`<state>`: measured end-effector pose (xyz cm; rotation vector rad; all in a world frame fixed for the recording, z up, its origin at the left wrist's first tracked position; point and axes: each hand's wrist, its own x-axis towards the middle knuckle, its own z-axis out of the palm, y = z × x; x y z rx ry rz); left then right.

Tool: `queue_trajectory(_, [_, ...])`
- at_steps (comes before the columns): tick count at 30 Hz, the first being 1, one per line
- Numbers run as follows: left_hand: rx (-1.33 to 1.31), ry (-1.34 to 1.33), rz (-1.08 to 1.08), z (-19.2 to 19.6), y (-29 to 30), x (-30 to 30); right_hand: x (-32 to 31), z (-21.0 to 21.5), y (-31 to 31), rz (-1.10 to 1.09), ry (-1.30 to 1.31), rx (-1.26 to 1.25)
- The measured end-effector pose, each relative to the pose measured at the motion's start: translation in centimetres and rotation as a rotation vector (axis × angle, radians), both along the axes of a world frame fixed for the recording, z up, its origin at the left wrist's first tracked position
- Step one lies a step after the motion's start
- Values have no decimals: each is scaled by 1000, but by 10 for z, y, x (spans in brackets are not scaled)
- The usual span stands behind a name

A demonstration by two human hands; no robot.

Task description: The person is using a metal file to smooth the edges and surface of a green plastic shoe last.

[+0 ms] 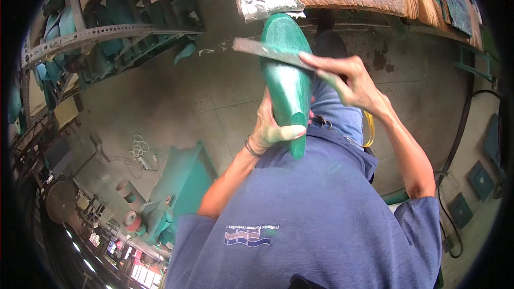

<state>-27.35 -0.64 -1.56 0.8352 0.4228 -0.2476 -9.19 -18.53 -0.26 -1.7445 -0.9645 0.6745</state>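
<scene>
Head view: by the rough wooden bench [348, 0], my left hand [267, 128] clasps the glossy green foot-shaped form [289, 85], probably stiff, best held by its narrow end; my right hand [360, 79] grips a flat grey bar [267, 51].

green shoe last [288, 88], navy shirt [321, 208], blue jeans [337, 113]

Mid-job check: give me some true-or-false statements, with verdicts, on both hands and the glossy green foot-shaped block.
1. The left hand grips the glossy green foot-shaped block near its narrow end. True.
2. The right hand is empty. False: it holds a long, flat, greyish bar.
3. The bar lies crosswise over the block. True.
4. The block's rounded end points at the blue shirt. False: it points toward the weathered wooden bench.
5. A thin dark band circles the left wrist. True.
</scene>
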Motion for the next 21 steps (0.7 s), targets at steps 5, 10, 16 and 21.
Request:
queue_trajectory(5, [-32, -18, 20, 1, -6, 4, 31, -9, 6, -25, -134, -11])
queue_trajectory(10, [79, -25, 24, 9, -4, -3, 38, -2, 32, -23, -219, -37])
queue_trajectory(16, [53, -91, 10, 9, 12, 19, 43, 4, 47, -75, -255, -41])
queue_trajectory(21, [47, -97, 31, 2, 18, 15, -8, 6, -1, -73, 136, -30])
